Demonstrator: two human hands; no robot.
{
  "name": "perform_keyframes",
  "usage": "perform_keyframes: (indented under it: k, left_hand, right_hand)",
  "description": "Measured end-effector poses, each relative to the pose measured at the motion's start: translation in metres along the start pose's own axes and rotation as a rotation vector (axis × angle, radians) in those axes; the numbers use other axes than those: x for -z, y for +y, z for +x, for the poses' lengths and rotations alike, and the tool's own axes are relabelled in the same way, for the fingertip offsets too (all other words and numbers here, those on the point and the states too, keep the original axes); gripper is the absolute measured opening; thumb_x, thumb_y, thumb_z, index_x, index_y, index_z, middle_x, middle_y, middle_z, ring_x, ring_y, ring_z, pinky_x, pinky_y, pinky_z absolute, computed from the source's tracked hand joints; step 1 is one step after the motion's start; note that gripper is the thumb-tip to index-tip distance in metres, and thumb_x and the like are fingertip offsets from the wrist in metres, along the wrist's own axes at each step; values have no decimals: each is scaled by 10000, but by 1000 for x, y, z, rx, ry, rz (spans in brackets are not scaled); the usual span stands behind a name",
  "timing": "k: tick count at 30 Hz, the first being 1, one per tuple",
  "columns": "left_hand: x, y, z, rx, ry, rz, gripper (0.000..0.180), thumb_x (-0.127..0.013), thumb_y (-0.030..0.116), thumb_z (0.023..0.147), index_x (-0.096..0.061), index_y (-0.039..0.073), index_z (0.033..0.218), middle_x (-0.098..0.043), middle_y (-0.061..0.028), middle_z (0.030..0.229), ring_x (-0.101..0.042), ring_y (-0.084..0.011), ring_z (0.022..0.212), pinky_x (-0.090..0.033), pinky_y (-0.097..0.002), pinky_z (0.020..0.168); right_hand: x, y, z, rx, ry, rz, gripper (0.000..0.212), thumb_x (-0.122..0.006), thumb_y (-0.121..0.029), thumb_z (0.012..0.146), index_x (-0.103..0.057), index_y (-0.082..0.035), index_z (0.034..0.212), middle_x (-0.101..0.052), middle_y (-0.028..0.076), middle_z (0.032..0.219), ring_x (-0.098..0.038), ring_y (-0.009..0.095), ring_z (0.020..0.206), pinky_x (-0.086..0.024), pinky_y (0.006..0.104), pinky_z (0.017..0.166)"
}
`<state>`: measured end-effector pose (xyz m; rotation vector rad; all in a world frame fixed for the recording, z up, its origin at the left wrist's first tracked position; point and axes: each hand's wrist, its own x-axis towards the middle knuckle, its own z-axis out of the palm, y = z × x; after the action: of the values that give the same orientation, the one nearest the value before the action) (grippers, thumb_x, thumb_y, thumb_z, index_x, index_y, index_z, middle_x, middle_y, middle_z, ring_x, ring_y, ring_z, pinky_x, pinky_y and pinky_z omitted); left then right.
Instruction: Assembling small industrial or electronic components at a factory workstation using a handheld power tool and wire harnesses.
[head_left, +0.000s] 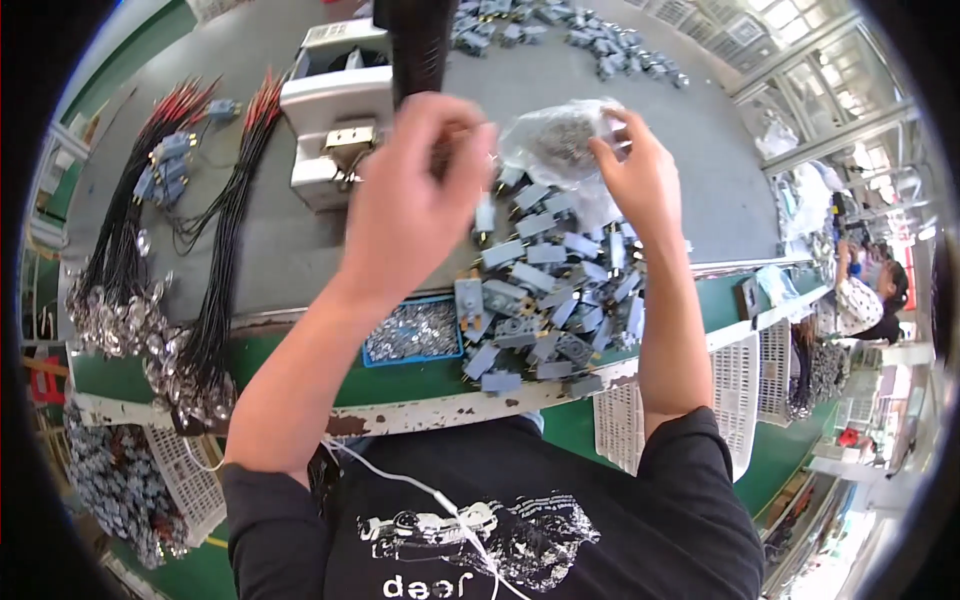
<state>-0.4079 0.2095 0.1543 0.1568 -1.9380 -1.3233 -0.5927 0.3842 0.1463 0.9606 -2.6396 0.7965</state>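
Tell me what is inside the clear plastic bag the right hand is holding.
The clear plastic bag, pinched by the right hand, holds a dark mass of small metallic parts. Their exact kind is too blurred to tell. The left hand covers nothing of the bag itself.

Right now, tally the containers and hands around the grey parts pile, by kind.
Clear plastic bag: 1
Blue tray of small metal pieces: 1
White slotted baskets: 3
Left hand: 1
Right hand, fingers on the bag: 1
Total: 7
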Motion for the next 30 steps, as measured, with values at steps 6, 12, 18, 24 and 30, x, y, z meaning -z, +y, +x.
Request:
perform_keyframes:
  k: [6,12,18,24,30]
  left_hand:
    - [-106,-40,51,92,-311,5,245,-604,280,993,-612,44,1057,-721,-184,860,-715,-338,792,-550,-439,728]
    - [-141,-44,69,-183,-585,693,225,-558,232,965,-640,59,1082,-754,-159,906,-740,-351,827,-594,-490,720]
    - [-162,-44,101,-172,-716,818,247,-579,244,935,-738,68,1005,-764,-133,954,-746,-327,880,-603,-446,756]
    - [-179,-61,118,-240,-731,830,251,-623,261,888,-763,78,986,-760,-148,984,-738,-320,940,-592,-423,816]
    - [-166,-38,121,-220,-823,722,235,-658,246,858,-768,87,991,-755,-142,978,-733,-320,908,-588,-431,795]
  right_hand:
    - [14,9,16,-59,102,305,231,-631,-71,940,-738,-14,1136,-757,100,897,-700,144,808,-547,296,761]
    - [25,17,21,-92,92,446,218,-618,-50,963,-748,-1,1130,-747,63,885,-666,84,801,-537,249,744]
    - [23,23,19,-33,99,520,197,-629,-44,974,-735,22,1126,-741,50,892,-661,87,769,-541,243,735]
    - [18,28,21,-27,140,521,189,-643,-63,984,-734,17,1129,-748,52,899,-667,84,770,-558,250,725]
    - [27,36,20,-48,159,538,193,-641,-59,985,-736,11,1138,-756,52,923,-672,81,779,-563,253,724]
